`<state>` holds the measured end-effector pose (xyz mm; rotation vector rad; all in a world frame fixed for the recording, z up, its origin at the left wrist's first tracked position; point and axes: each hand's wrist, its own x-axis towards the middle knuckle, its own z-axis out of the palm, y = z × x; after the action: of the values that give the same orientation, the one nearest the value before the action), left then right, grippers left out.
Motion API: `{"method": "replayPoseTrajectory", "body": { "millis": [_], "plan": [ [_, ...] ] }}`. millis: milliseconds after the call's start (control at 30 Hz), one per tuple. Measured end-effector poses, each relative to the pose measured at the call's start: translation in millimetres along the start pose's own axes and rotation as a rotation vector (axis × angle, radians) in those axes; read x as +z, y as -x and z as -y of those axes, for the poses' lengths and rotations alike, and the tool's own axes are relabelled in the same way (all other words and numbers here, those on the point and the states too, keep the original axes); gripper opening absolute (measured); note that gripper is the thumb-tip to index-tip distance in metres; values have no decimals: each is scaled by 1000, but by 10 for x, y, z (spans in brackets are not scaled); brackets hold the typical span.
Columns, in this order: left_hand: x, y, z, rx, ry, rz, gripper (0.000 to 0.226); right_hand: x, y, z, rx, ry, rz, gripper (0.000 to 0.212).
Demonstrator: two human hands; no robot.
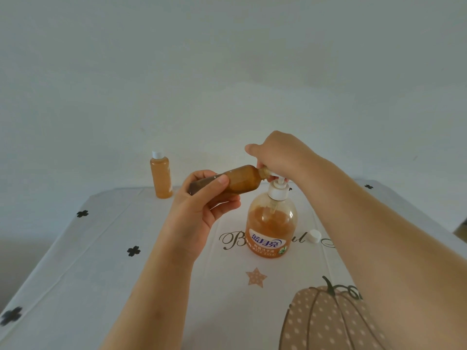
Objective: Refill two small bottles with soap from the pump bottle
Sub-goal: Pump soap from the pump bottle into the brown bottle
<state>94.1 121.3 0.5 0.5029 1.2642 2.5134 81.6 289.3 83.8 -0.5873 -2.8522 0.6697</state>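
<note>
1. The left hand [202,205] rises from the lower middle of the view with its palm turned toward the camera. Its thumb lies across the front and its fingers curl behind, gripping the base end of a small bottle [240,180].
2. This small bottle has no cap and is held in the air, tilted almost level. Its neck points right and meets the spout of the pump head [279,183].
3. The right hand [278,155] reaches in from the lower right with the wrist bent down and the back of the hand facing up. Its fingers curl down round the pump head, and the thumb juts left.
4. The pump bottle [273,223] stands upright on the tablecloth [101,274], partly filled with orange soap.
5. A second small bottle [161,176], capped and full, stands upright near the far left edge, well apart.
6. A loose white cap [314,236] lies near the pump bottle, on its right.
</note>
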Motion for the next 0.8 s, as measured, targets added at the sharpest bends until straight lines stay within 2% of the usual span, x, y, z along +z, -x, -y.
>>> {"method": "replayPoseTrajectory", "body": {
  "millis": [267, 433, 800],
  "plan": [
    [-59, -23, 16, -26, -14, -5, 28, 97, -83, -67, 0, -33, -21, 42],
    [-55, -48, 20, -52, -41, -24, 35, 165, -105, -147, -35, -26, -37, 47],
    [-44, -10, 1, -52, -41, -27, 31, 144, -57, -112, -5, -11, -22, 44]
  ]
}}
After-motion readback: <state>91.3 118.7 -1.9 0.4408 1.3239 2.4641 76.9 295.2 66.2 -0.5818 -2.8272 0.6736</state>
